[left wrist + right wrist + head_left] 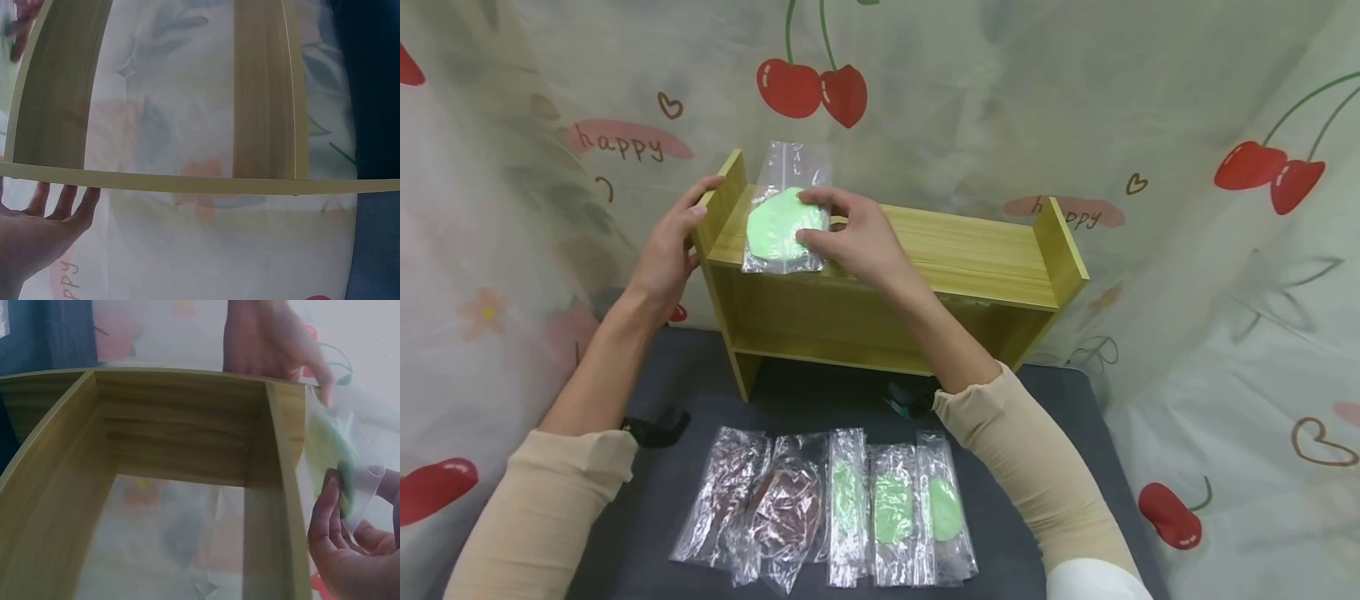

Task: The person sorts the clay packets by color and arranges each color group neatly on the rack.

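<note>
My right hand [867,237] pinches a clear zip bag [786,167] with a flat pale green piece [781,225] inside, between thumb and fingers at its right side. The bag is upright above the left end of the top board of a small wooden shelf [977,250]. In the right wrist view the bag [328,440] is partly behind the fingers [322,519]. My left hand [664,246] rests against the outside of the shelf's left side panel [721,208]; in the left wrist view its fingers [65,203] touch that panel [187,183].
Several clear bags lie in a row on the dark table [1022,500] in front of the shelf: bags with dark brown contents [786,508] at left, bags with green pieces [892,508] at right. A cherry-print curtain [940,108] hangs behind and at both sides.
</note>
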{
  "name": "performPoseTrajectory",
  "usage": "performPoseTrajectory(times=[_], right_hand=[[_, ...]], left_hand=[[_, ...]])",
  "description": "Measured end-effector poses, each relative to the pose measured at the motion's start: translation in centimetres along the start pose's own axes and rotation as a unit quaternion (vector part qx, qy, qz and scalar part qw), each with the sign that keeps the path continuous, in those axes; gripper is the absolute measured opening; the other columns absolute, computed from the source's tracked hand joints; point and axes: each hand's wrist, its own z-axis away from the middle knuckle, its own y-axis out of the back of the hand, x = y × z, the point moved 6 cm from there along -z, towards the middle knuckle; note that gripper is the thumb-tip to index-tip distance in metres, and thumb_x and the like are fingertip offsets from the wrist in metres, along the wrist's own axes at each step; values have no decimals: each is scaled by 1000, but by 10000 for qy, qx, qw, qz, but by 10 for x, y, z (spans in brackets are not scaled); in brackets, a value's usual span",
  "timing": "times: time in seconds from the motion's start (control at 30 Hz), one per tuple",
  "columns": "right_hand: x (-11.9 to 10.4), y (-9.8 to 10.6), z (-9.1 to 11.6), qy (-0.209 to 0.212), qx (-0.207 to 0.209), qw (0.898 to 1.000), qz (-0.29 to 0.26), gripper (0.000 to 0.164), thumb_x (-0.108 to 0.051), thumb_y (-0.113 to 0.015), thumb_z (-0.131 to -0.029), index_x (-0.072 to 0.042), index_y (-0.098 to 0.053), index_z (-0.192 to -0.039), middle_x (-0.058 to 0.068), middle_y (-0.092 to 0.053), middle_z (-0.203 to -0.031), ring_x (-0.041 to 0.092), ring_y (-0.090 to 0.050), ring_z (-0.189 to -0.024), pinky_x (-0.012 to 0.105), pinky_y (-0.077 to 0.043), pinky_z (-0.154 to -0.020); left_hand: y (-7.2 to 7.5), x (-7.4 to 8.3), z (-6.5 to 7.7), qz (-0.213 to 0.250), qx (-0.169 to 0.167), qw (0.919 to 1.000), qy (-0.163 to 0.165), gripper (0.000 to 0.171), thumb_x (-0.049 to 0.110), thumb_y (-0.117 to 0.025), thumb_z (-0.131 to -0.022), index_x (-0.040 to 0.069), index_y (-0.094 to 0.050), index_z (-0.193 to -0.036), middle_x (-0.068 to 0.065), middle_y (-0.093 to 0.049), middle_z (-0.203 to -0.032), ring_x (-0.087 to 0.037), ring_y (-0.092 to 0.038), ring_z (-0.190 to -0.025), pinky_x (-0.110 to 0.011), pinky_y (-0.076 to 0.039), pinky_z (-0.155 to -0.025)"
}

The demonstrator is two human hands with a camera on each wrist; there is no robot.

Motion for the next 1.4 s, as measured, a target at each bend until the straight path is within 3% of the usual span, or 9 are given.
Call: performPoseTrajectory(times=[0.3, 0.57, 0.83, 0.97, 1.13, 1.27, 1.4], right_hand=[[13, -17, -21, -318, -23, 9993, 208, 43, -8, -74, -87, -6, -64, -128, 6, -63, -119, 18, -65, -93, 25, -51, -66], [11, -23, -32, -212, 89, 9922, 1222, 44, -15, -73, -87, -9, -63, -130, 2, -64, -120, 15, -61, -95, 22, -49, -72], [13, -32, -37, -149, -139, 9695, 2444, 42, -26, -70, -90, -11, -65, -129, 1, -65, -106, 14, -54, -89, 22, -43, -75], [12, -36, -36, 87, -87, 9549, 2968, 38, -29, -69, -91, -13, -67, -126, 4, -62, -111, 16, -51, -102, 25, -42, -82], [9, -35, -31, 373, 270, 9406, 3364, 35, -31, -70, -89, -15, -69, -121, 11, -51, -128, 23, -45, -121, 32, -39, -97], [9, -33, -29, 532, 437, 9441, 3223, 32, -30, -71, -89, -13, -71, -116, 10, -52, -127, 22, -48, -117, 31, -40, -95], [9, -30, -26, 666, 494, 9626, 2578, 32, -27, -72, -90, -10, -70, -117, 9, -55, -121, 19, -54, -98, 27, -44, -83]], left_hand=[[-1, -1, 0, 21, -3, 10000, -30, 47, 37, -37, -105, 28, -39, -151, -6, -31, -151, -28, -34, -130, -46, -26, -101], [-2, 1, -1, 11, 63, 10000, -56, 48, 38, -39, -104, 27, -39, -151, -5, -31, -152, -27, -34, -129, -45, -26, -102], [-1, -1, -2, -37, 106, 9999, -2, 49, 40, -38, -103, 28, -39, -151, -3, -28, -155, -26, -31, -134, -48, -24, -105], [-1, -2, -2, -50, 107, 9999, -14, 49, 41, -38, -104, 29, -39, -151, -3, -28, -155, -26, -31, -134, -48, -24, -105], [-2, -2, -2, -7, 132, 9999, -48, 49, 41, -39, -104, 29, -40, -151, -3, -28, -155, -26, -31, -134, -48, -23, -105], [-2, -2, -2, 13, 141, 9999, -89, 48, 40, -38, -104, 29, -40, -151, -3, -28, -155, -26, -31, -133, -47, -24, -104], [-1, -1, -1, 35, 179, 9998, -104, 47, 39, -37, -104, 29, -41, -150, -5, -30, -152, -26, -35, -128, -43, -28, -97]])
